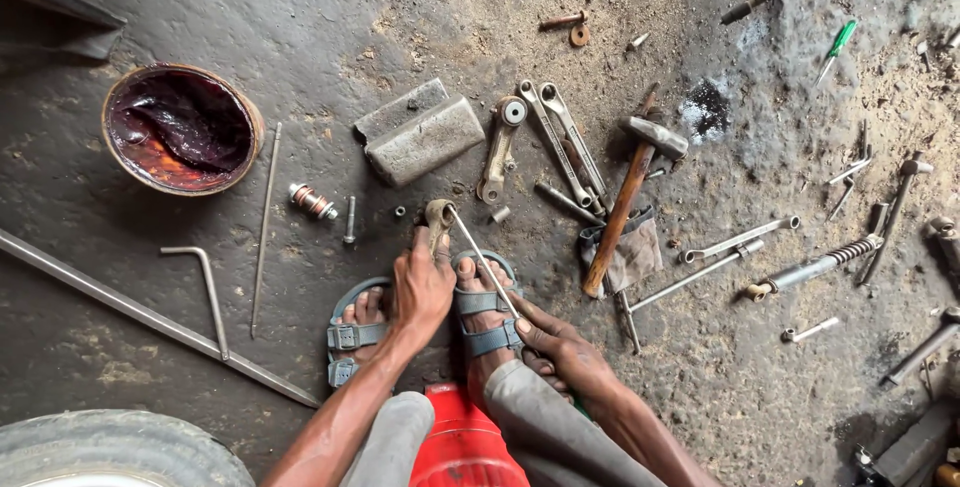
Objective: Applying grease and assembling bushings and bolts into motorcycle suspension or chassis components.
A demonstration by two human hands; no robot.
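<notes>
The left hand is closed around a small rusty fitting, pressing it to the floor just ahead of two sandalled feet. The right hand is closed on the near end of one thin rod, whose far tip sits at the fitting.

One tub of dark red grease stands far left. One grey metal block lies ahead of the feet, and one lever arm beside it. Two spanners lie side by side just right of that, then one hammer with its handle across a rag. One green screwdriver lies far right. One tyre shows at the lower left corner, and one red container sits between the knees.
</notes>
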